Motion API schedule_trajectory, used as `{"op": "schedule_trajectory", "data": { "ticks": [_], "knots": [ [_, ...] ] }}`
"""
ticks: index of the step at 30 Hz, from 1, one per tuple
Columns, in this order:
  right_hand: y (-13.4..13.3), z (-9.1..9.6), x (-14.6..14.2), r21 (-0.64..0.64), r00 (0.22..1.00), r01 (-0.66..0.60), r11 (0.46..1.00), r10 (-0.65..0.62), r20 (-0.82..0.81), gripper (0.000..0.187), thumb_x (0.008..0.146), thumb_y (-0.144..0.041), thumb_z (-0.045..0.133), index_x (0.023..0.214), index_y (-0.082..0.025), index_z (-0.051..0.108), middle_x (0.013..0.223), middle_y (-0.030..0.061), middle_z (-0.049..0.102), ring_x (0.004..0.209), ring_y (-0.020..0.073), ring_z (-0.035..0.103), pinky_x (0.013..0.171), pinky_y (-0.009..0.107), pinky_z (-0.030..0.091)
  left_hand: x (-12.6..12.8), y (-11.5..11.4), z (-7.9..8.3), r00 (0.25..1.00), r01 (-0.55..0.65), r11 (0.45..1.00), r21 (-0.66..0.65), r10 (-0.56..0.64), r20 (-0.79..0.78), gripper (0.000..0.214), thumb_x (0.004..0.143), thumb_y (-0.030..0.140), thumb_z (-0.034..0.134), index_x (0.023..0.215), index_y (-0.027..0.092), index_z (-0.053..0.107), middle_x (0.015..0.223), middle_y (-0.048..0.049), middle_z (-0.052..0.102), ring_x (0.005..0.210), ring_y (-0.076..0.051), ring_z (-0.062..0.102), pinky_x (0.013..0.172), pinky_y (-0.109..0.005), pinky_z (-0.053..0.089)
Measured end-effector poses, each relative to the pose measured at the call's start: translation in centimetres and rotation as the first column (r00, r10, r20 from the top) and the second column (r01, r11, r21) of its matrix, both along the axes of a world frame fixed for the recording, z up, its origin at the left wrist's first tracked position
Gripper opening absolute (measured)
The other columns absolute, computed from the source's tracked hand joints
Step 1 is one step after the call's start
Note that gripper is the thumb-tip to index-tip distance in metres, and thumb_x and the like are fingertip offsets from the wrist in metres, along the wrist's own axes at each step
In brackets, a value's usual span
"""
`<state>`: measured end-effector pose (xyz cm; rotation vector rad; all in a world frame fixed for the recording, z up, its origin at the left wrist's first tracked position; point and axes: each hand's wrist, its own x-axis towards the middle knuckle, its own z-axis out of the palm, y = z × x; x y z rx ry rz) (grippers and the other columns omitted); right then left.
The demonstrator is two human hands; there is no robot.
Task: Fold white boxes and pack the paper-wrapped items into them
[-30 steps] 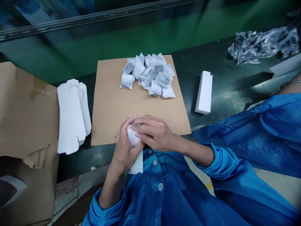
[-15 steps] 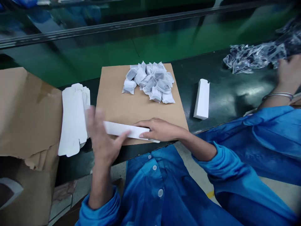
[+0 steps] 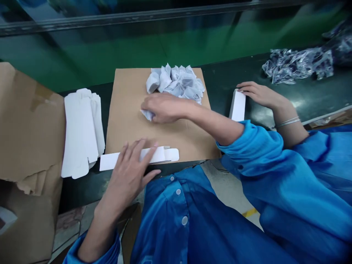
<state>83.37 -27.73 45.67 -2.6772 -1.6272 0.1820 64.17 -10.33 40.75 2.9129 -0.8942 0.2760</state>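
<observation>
My left hand (image 3: 129, 172) lies flat, fingers spread, on a long white carton (image 3: 165, 155) at the near edge of a brown cardboard sheet (image 3: 126, 124). My right hand (image 3: 162, 107) reaches across the sheet and closes on a small white packet (image 3: 147, 115) at the near side of a heap of white packets (image 3: 176, 82). A co-worker's hand (image 3: 260, 93) with a thin bracelet rests on another white carton (image 3: 238, 105) standing on the dark belt to the right.
A stack of flat white carton blanks (image 3: 81, 128) lies left of the sheet. Torn brown cardboard (image 3: 27, 124) fills the far left. Crumpled clear plastic bags (image 3: 299, 64) sit at the back right. A green conveyor (image 3: 137, 47) runs behind.
My right hand left the long carton and reached forward to the packet heap. My left hand came down flat on the carton. A co-worker's hand moved onto the carton at the right.
</observation>
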Motion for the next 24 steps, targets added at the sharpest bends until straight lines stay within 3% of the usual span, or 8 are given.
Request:
{"op": "schedule_trajectory", "data": {
  "ticks": [2, 4, 7, 10, 13, 17, 21, 24],
  "knots": [
    [-2.3, 0.7, -0.9, 0.005, 0.956, -0.065, 0.998, 0.064, -0.287, 0.017, 0.089, -0.019, 0.061, 0.104, -0.015, 0.067, 0.095, 0.0021, 0.068, 0.085, 0.0168, 0.06, 0.074, 0.03, 0.045, 0.4, -1.2, 0.3, 0.992, 0.12, 0.993, -0.024, -0.121, -0.047, 0.05, 0.093, 0.034, 0.055, 0.142, 0.025, 0.048, 0.145, -0.0172, 0.05, 0.133, -0.035, 0.048, 0.11, -0.058, 0.037],
    [-4.5, 0.7, -2.0, 0.017, 0.918, -0.019, 1.0, 0.024, -0.396, 0.022, 0.09, -0.02, 0.06, 0.111, -0.018, 0.067, 0.094, 0.0003, 0.069, 0.083, 0.0158, 0.06, 0.075, 0.029, 0.045, 0.8, -1.9, 0.4, 0.968, 0.226, 0.973, -0.035, -0.229, -0.1, 0.044, 0.09, 0.014, 0.054, 0.131, 0.03, 0.057, 0.144, -0.0134, 0.052, 0.13, -0.032, 0.05, 0.106, -0.054, 0.041],
    [-6.1, -0.6, -5.1, 0.116, 0.916, 0.378, 0.918, -0.353, -0.191, 0.031, 0.094, -0.017, 0.051, 0.124, -0.016, 0.061, 0.105, 0.0075, 0.068, 0.094, 0.0227, 0.062, 0.079, 0.035, 0.045, 1.2, -2.2, -0.2, 0.955, 0.252, 0.964, -0.078, -0.261, -0.137, 0.046, 0.082, 0.001, 0.052, 0.113, 0.032, 0.066, 0.144, -0.0097, 0.052, 0.128, -0.031, 0.05, 0.094, -0.049, 0.044],
    [-5.6, -2.7, -8.8, 0.238, 0.838, 0.537, 0.809, -0.544, -0.042, 0.034, 0.098, -0.028, 0.05, 0.127, -0.012, 0.056, 0.117, 0.0155, 0.064, 0.104, 0.0299, 0.059, 0.081, 0.04, 0.047, 1.1, -1.9, -0.9, 0.967, 0.237, 0.962, -0.136, -0.247, -0.066, 0.037, 0.083, 0.002, 0.054, 0.097, 0.032, 0.07, 0.137, -0.0064, 0.057, 0.124, -0.03, 0.052, 0.087, -0.046, 0.041],
    [-4.5, -4.7, -10.6, 0.264, 0.82, 0.557, 0.787, -0.573, -0.023, 0.028, 0.096, -0.028, 0.054, 0.119, -0.013, 0.058, 0.124, 0.0183, 0.058, 0.106, 0.0312, 0.055, 0.079, 0.04, 0.048, 0.9, -1.8, -1.3, 0.972, 0.236, 0.955, -0.18, -0.234, 0.034, 0.026, 0.087, 0.006, 0.056, 0.086, 0.029, 0.069, 0.128, -0.0055, 0.062, 0.12, -0.028, 0.054, 0.085, -0.043, 0.039],
    [-5.0, -6.3, -9.6, 0.363, 0.812, 0.566, 0.74, -0.577, -0.09, 0.023, 0.09, -0.01, 0.049, 0.111, -0.016, 0.056, 0.123, 0.0144, 0.056, 0.109, 0.0284, 0.052, 0.085, 0.04, 0.049, 1.0, -1.6, -0.8, 0.969, 0.24, 0.942, -0.235, -0.246, 0.002, 0.025, 0.09, 0.007, 0.053, 0.096, 0.026, 0.069, 0.132, -0.0102, 0.058, 0.125, -0.028, 0.052, 0.091, -0.043, 0.041],
    [-6.4, -6.2, -9.5, 0.438, 0.787, 0.602, 0.668, -0.588, -0.184, 0.026, 0.086, -0.01, 0.051, 0.111, -0.015, 0.054, 0.111, 0.0128, 0.06, 0.106, 0.0291, 0.054, 0.091, 0.046, 0.048, 1.0, -1.1, -0.3, 0.952, 0.276, 0.92, -0.278, -0.301, -0.051, 0.026, 0.09, 0.006, 0.05, 0.098, 0.023, 0.069, 0.134, -0.0123, 0.056, 0.127, -0.028, 0.052, 0.097, -0.045, 0.045],
    [-7.2, -5.2, -12.2, 0.557, 0.826, 0.542, 0.629, -0.521, -0.216, 0.027, 0.085, -0.01, 0.052, 0.111, -0.018, 0.054, 0.111, 0.011, 0.063, 0.109, 0.028, 0.056, 0.095, 0.047, 0.048, 1.0, -0.8, -0.6, 0.963, 0.251, 0.912, -0.325, -0.27, -0.016, 0.025, 0.09, 0.007, 0.052, 0.098, 0.024, 0.069, 0.134, -0.0117, 0.056, 0.126, -0.028, 0.052, 0.098, -0.046, 0.047]
  ]
}}
